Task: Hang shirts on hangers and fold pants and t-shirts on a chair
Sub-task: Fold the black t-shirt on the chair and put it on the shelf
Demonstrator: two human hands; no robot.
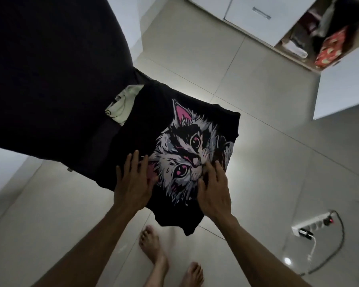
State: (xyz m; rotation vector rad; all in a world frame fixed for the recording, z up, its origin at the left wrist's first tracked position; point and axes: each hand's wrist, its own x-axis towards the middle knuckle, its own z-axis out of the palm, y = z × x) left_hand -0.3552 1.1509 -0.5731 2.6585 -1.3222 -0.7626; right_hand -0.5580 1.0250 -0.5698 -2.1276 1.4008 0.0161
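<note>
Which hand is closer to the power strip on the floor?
The right hand. It presses on the cat-print t-shirt on the side toward the power strip; the left hand lies flat on the shirt's far side.

A black cat-print t-shirt (187, 146) lies folded on a dark chair (50, 79), its near corner hanging over the seat edge; left hand (132, 183) and right hand (214, 190) press flat on it; bare feet (153, 245) stand on pale floor tiles (257, 100).
</note>
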